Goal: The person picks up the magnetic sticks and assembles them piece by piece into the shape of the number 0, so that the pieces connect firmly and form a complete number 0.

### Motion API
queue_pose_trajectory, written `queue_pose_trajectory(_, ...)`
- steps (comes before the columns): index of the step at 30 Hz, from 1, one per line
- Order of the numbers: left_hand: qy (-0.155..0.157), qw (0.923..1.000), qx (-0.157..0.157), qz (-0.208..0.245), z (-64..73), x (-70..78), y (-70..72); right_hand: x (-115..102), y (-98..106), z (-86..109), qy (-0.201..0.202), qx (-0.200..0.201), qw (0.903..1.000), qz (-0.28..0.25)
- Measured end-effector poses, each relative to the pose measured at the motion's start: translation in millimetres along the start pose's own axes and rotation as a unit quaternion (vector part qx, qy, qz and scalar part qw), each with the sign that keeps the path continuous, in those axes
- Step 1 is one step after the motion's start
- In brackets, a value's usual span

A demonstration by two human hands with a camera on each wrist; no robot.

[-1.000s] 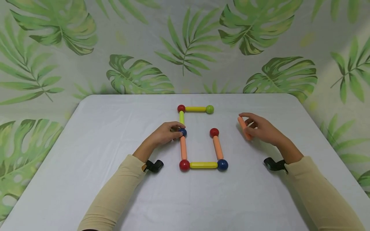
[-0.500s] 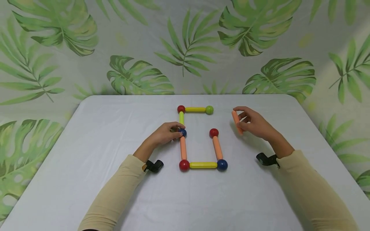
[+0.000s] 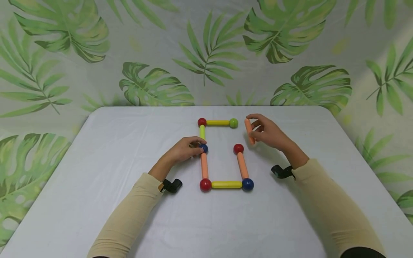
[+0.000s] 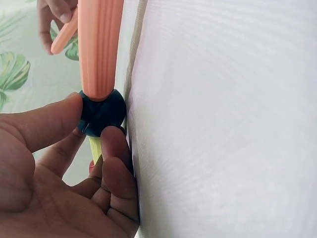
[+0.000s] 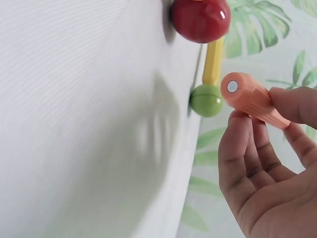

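My left hand (image 3: 186,148) pinches a blue ball (image 4: 103,113) between thumb and fingers. That ball joins an orange stick (image 3: 204,165) on the near side and a lime stick (image 3: 202,132) on the far side. Held in my right hand (image 3: 267,133) is another orange stick (image 5: 255,101), raised off the table, with a round silvery disc in its end face. It hovers just right of the gap between the green ball (image 3: 233,123) at the back and the red ball (image 3: 238,148) in front of it.
A yellow stick (image 3: 218,123) links the green ball to a far red ball (image 3: 202,122). Nearer, a red ball (image 3: 205,185), a yellow stick (image 3: 227,184), a blue ball (image 3: 247,184) and an orange stick (image 3: 243,165) continue the outline on the white table (image 3: 129,125).
My right hand has moved left and slightly away from me with the orange stick, from well right of the balls to close beside them. The left hand stays on the blue ball.
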State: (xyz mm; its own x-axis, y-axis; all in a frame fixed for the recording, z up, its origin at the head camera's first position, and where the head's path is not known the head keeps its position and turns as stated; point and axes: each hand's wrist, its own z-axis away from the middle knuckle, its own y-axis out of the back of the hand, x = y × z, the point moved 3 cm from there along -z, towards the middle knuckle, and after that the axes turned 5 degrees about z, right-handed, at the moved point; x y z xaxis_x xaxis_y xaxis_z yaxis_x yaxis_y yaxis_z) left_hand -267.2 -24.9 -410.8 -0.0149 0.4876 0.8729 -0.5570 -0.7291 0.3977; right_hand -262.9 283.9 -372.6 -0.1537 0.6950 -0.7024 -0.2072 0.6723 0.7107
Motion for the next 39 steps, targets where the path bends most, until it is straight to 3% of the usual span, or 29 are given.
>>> queue_pose_trajectory(10,-0.007,1.0000,-0.001,-0.005,-0.2,0.1,-0.2,-10.8,-17.3,-20.6,-0.016,0.027,0.9975,-0.063)
queue_pose_trajectory(15,-0.007,0.9999,0.000,-0.008,-0.3,0.0,-0.1,-8.9,-27.0,-26.3,-0.031,0.030,0.9970,-0.064)
queue_pose_trajectory(39,-0.009,1.0000,0.001,0.002,-0.6,-1.5,0.0,-1.3,-37.4,-28.8,-0.101,0.009,0.9911,-0.086)
